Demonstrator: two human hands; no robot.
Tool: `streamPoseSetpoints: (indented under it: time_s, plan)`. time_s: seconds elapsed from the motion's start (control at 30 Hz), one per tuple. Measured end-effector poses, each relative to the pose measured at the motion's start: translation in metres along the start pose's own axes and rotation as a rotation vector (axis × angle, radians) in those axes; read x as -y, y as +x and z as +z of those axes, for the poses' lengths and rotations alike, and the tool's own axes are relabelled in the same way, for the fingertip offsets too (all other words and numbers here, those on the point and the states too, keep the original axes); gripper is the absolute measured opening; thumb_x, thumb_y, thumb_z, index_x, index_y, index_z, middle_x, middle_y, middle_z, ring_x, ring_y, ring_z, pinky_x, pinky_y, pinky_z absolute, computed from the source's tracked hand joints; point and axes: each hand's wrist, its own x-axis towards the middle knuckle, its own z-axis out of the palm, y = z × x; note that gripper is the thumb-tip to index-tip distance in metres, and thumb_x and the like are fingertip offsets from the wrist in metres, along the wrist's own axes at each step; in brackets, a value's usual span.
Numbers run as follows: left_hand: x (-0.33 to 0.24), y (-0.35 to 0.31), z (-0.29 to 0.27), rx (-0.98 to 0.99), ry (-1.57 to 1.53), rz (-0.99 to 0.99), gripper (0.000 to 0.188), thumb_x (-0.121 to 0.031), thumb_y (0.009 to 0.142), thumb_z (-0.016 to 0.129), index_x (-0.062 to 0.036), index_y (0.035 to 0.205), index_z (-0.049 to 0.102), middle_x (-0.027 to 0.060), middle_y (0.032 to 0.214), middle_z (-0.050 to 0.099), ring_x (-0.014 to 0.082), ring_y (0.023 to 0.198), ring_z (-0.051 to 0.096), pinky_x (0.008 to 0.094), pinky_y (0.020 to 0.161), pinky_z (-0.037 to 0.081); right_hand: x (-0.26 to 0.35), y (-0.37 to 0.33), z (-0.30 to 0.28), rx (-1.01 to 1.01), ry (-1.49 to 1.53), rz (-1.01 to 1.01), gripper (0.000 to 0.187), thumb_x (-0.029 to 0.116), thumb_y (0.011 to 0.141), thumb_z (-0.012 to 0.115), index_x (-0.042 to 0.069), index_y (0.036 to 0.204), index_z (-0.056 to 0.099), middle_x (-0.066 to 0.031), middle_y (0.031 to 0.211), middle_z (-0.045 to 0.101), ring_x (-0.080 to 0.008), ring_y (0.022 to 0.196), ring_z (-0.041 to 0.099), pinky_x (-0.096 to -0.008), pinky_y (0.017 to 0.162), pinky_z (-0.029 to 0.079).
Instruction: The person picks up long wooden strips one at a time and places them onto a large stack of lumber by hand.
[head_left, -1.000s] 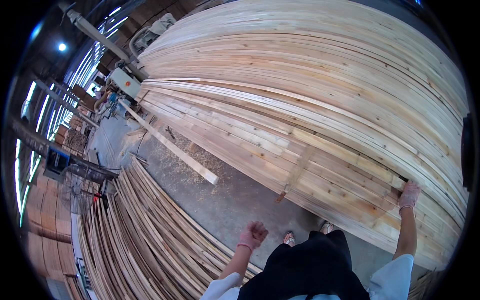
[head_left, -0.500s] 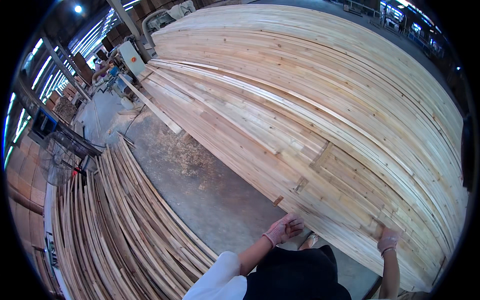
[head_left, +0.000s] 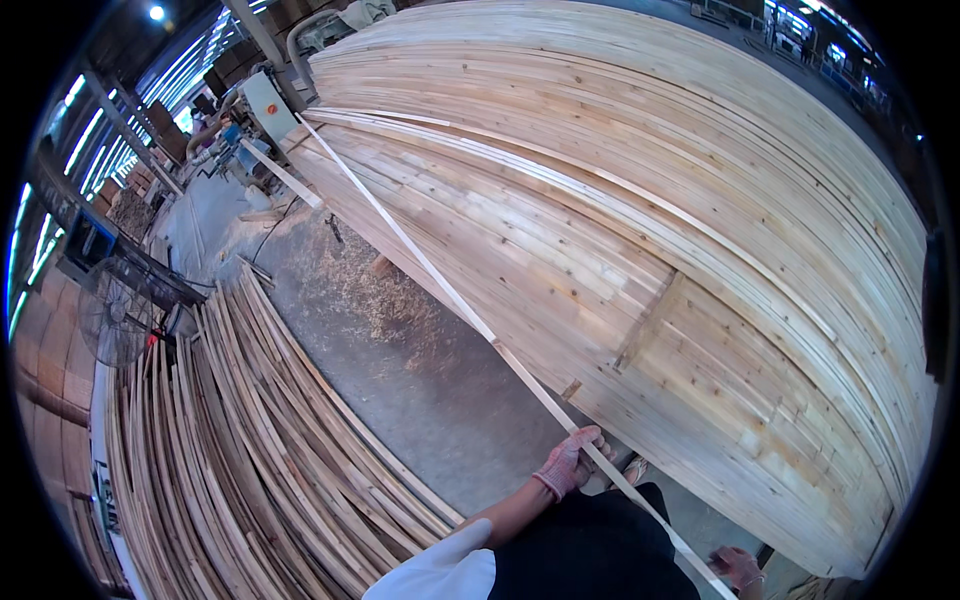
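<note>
A long, thin pale wooden strip point(head_left: 440, 282) runs slantwise from the far left down to the lower right, across the front edge of a wide stack of boards. My left hand point(head_left: 570, 464), in a pinkish knit glove, is closed round it near my body. Close to the strip's near end, at the lower edge, my gloved right hand point(head_left: 738, 568) has its fingers curled at the strip; they are slightly blurred. The boards point(head_left: 540, 240) lie side by side as a broad light-coloured surface, with a short crosswise wooden piece point(head_left: 650, 320) on it.
Many narrow strips point(head_left: 270, 430) lie piled on the floor at left. Sawdust point(head_left: 365, 305) covers part of the grey floor point(head_left: 430, 400). A machine with a pale control box point(head_left: 264, 106) stands at the far left, and a fan point(head_left: 118, 312) stands beside the pile.
The strip has come across to the stack's front edge, and my left hand now grips it. My right hand has moved off the boards, down and toward me.
</note>
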Motion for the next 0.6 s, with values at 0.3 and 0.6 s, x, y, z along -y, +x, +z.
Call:
streamPoseSetpoints:
  time_s: [0.3,0.6]
  plan:
    - [0.000,-0.014,-0.001,0.021,0.007,0.087,0.010,-0.012,0.086,0.067,-0.0060,0.090,0.061,0.0056,0.073,0.056,0.0238,0.072,0.059,0.0490,0.090,0.052,-0.037,-0.055,-0.006,-0.184,-0.904,0.064,0.038,0.039,0.086,0.061,0.003,0.093,0.067,-0.0133,0.075,0.065,-0.0280,0.067,0.064,-0.0365,0.063,0.052]
    - [0.056,-0.004,0.008,-0.011,-0.086,0.071,0.009,-0.011,0.084,0.069,-0.0068,0.083,0.060,0.0055,0.071,0.055,0.0247,0.072,0.058,0.0494,0.086,0.051,-0.021,-0.080,-0.038,-0.329,-0.552,-0.056,0.045,0.047,0.088,0.057,0.004,0.097,0.066,-0.0101,0.069,0.059,-0.0266,0.062,0.059,-0.0377,0.056,0.047]
